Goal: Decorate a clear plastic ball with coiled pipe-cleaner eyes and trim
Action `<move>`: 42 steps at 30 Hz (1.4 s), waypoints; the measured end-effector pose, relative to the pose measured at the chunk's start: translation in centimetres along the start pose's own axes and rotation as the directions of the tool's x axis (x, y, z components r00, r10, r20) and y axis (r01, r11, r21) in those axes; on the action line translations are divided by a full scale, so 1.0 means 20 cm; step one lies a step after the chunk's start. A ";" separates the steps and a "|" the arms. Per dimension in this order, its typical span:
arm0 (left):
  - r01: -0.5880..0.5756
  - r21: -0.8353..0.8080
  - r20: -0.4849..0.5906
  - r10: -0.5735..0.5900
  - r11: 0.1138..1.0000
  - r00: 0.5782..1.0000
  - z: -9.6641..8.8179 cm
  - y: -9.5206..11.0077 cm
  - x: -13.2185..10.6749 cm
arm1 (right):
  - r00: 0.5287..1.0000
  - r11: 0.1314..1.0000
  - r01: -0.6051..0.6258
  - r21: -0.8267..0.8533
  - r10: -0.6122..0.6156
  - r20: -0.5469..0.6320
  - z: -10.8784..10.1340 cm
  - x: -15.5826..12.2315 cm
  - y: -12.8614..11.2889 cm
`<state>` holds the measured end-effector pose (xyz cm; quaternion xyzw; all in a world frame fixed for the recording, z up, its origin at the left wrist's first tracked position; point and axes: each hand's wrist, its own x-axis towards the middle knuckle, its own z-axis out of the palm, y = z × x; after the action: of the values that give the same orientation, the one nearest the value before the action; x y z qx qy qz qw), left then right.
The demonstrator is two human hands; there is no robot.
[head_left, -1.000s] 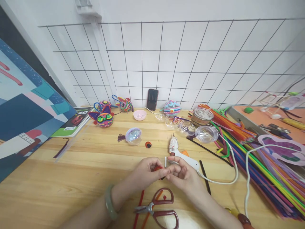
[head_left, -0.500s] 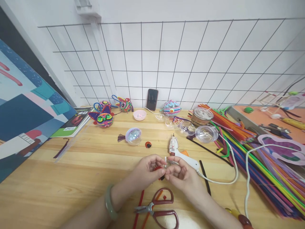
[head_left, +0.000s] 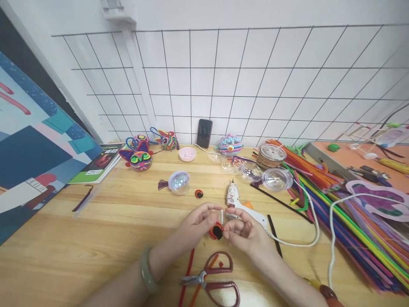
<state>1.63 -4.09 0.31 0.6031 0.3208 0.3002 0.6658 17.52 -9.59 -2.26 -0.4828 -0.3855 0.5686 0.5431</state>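
Note:
Between my two hands is a small round coil of red, orange and black pipe cleaner (head_left: 217,232), its black centre facing up. My left hand (head_left: 202,221), with a pale green bangle (head_left: 147,270) on the wrist, grips the coil from the left; some of its fingers are hidden behind. The fingertips of my right hand (head_left: 244,230) pinch the coil's right edge. Just beyond, a white hot glue gun (head_left: 247,212) rests on the table. Red-handled scissors (head_left: 204,279) lie open nearer me, across red (head_left: 186,281) and orange strips. A similar small coil (head_left: 199,194) lies farther off.
Bundled colourful pipe cleaners (head_left: 358,238) cover the right side, with the white cord (head_left: 316,226) near them. Clear plastic half-spheres (head_left: 277,179), a tasselled ball (head_left: 179,182), a pink bowl (head_left: 187,154), decorated balls (head_left: 140,160) and a phone (head_left: 204,133) stand toward the wall.
The coil has turned and come into view, its black centre now showing between the hands. My left thumb has shifted up. The things on the table have stayed put.

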 end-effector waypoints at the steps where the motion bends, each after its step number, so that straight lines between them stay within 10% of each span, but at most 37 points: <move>1: -0.002 0.009 -0.014 0.002 1.000 1.000 0.00 0.00 0.00 | 1.000 1.000 -0.001 -0.001 0.001 -0.001 0.00 0.00 0.00; 25: -0.047 -0.025 0.067 0.049 0.999 0.997 0.02 -0.02 -0.01 | 1.000 1.000 0.002 0.024 -0.002 0.026 0.00 -0.01 -0.01; 42: 0.146 -0.050 0.104 -0.140 0.988 0.985 0.03 0.01 0.00 | 1.000 1.000 0.020 -0.004 -0.020 0.007 0.00 0.00 -0.01</move>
<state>2.11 -4.39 0.48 0.5736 0.3207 0.2301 0.7178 17.57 -9.61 -2.00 -0.4779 -0.3934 0.5642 0.5463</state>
